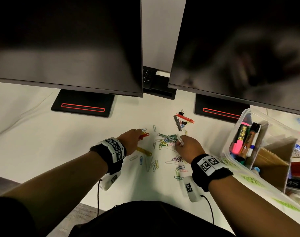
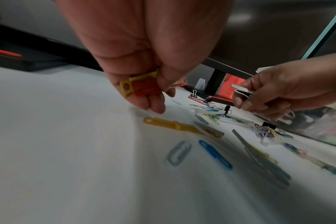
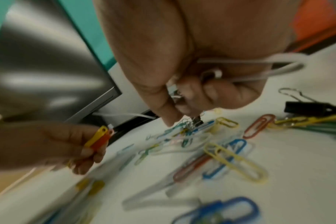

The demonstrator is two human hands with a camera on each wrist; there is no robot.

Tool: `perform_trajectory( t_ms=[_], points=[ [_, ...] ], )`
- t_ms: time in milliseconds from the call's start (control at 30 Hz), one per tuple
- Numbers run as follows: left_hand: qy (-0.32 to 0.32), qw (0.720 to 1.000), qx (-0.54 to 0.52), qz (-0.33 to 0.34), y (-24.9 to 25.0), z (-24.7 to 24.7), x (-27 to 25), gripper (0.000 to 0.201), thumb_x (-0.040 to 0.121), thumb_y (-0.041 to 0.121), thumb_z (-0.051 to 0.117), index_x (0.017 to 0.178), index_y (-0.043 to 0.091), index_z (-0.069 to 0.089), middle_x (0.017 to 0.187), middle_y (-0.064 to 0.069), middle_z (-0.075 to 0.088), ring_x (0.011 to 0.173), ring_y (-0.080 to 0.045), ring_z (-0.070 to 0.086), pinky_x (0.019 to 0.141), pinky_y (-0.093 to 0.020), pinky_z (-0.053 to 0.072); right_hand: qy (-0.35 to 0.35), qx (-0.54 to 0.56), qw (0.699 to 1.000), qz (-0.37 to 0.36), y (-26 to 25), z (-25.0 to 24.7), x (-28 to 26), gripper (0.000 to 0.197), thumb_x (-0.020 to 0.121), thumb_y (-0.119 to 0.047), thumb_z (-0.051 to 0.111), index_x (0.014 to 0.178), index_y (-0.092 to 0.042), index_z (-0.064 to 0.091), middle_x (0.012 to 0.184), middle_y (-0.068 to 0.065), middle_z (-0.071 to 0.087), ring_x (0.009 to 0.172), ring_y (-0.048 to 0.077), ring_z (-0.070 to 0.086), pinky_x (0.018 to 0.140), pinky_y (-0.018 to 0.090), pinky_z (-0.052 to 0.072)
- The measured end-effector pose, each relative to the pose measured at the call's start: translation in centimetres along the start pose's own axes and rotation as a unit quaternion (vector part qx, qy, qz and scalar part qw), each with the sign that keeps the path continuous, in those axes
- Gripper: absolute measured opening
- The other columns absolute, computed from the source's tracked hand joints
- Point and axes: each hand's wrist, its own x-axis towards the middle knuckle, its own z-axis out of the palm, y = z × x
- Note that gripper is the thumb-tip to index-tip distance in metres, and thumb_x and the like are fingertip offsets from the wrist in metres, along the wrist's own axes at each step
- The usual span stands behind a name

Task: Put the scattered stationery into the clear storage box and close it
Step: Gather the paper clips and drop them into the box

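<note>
Stationery is mostly paper clips (image 1: 168, 141), loose on the white table (image 1: 34, 134) btwn the two hands, w/ a denser tangle just in front of the right hand (image 1: 188, 147). More clips trail toward the near edge. A yellow plastic strip (image 1: 144, 151) lies flat beside the left hand (image 1: 130, 142), and a red strip (image 1: 185, 117) plus small black binder clips (image 1: 183, 123) sit further back, near the monitor stands.

Left hand: fingers curled, pinching a red and yellow strip pair (image 2: 140, 86) stacked together, prob. gathered into one bundle to save trips. Right hand: also curled, holding a few white/silver clips (image 3: 259, 66) in the palm while thumb and forefinger reach down at the tangle, so it looks like it's collecting a handful before going to the box.

Clear storage box (image 1: 238, 124) stands at the right edge of the table, just beside the right wrist, lid off; can't see a lid anywhere. Inside: cardboard dividers (image 1: 274, 156) split it into compartments. The far-left compartment holds markers and highlighters (image 1: 243, 139) stood on end; the other sections have packets etc., too cut off to name. Box placement suits short drops from the right hand. Task looks early-to-mid: lots of clips not yet in.
</note>
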Motion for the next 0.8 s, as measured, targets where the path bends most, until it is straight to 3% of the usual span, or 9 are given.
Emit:
perform_trajectory(
  t_ms=[133, 233, 300, 400, 533, 667, 800],
  points=[
    [-0.011, 1.000, 0.011, 0.025, -0.1, -0.1, -0.5, 0.023, 0.091, 0.007, 0.040, 0.108, 0.010, 0.055, 0.114, -0.012, 0.060, 0.102, -0.027, 0.058, 0.091, -0.034, 0.047, -0.025, -0.069, 0.997, -0.018, -0.6, 0.8, -0.2, 0.023, 0.086, -0.024, 0.061, 0.106, -0.013, 0.060, 0.109, 0.008, 0.065, 0.104, 0.027, 0.058, 0.080, 0.028, 0.043],
    [-0.035, 0.997, 0.054, 0.039, 0.2, 0.0, -0.9, 0.027, 0.093, 0.026, 0.050, 0.118, 0.017, 0.054, 0.120, -0.005, 0.053, 0.108, -0.024, 0.056, 0.095, -0.036, 0.046, -0.036, -0.114, 0.992, -0.030, -1.1, 0.8, -0.1, 0.018, 0.089, -0.021, 0.055, 0.102, -0.010, 0.059, 0.110, 0.010, 0.064, 0.104, 0.028, 0.057, 0.078, 0.029, 0.042],
    [-0.067, 0.993, 0.088, 0.050, -0.1, 0.4, -0.8, 0.040, 0.091, 0.033, 0.054, 0.128, 0.021, 0.049, 0.125, -0.002, 0.048, 0.113, -0.023, 0.054, 0.098, -0.036, 0.045, -0.025, -0.102, 0.994, -0.037, -1.3, 0.7, -0.2, 0.019, 0.091, -0.023, 0.051, 0.103, -0.010, 0.059, 0.110, 0.012, 0.064, 0.104, 0.029, 0.057, 0.079, 0.030, 0.042],
    [-0.099, 0.981, 0.146, 0.083, -0.1, 1.0, -0.6, 0.037, 0.092, 0.026, 0.053, 0.129, 0.020, 0.049, 0.129, 0.000, 0.047, 0.119, -0.023, 0.051, 0.098, -0.036, 0.046, 0.003, -0.052, 0.998, -0.034, -1.5, 0.0, -0.4, 0.024, 0.093, -0.027, 0.050, 0.108, -0.009, 0.058, 0.110, 0.014, 0.064, 0.104, 0.031, 0.057, 0.081, 0.030, 0.043],
    [-0.075, 0.983, 0.146, 0.082, 0.6, 1.3, -0.5, 0.031, 0.095, 0.032, 0.049, 0.122, 0.018, 0.054, 0.121, -0.005, 0.050, 0.110, -0.026, 0.056, 0.094, -0.034, 0.046, 0.022, -0.026, 0.999, -0.021, -1.5, -1.1, -1.0, 0.025, 0.094, -0.026, 0.050, 0.108, -0.006, 0.057, 0.112, 0.017, 0.062, 0.105, 0.032, 0.056, 0.080, 0.030, 0.040],
    [-0.082, 0.981, 0.154, 0.083, 1.0, 1.3, 0.0, 0.031, 0.096, 0.034, 0.045, 0.120, 0.015, 0.052, 0.119, -0.008, 0.052, 0.112, -0.027, 0.055, 0.093, -0.035, 0.043, -0.002, -0.004, 1.000, -0.024, -1.0, -1.1, -1.8, 0.021, 0.094, -0.019, 0.049, 0.109, -0.007, 0.057, 0.109, 0.016, 0.064, 0.100, 0.031, 0.058, 0.071, 0.023, 0.035],
    [-0.075, 0.982, 0.158, 0.071, 1.4, 1.3, 0.0, 0.027, 0.096, 0.034, 0.045, 0.114, 0.016, 0.052, 0.117, -0.008, 0.058, 0.109, -0.027, 0.055, 0.090, -0.034, 0.042, -0.012, 0.006, 0.999, -0.036, -0.9, -0.7, -2.5, 0.024, 0.092, -0.017, 0.052, 0.114, -0.010, 0.060, 0.111, 0.013, 0.064, 0.102, 0.029, 0.058, 0.072, 0.021, 0.034]
  ],
)
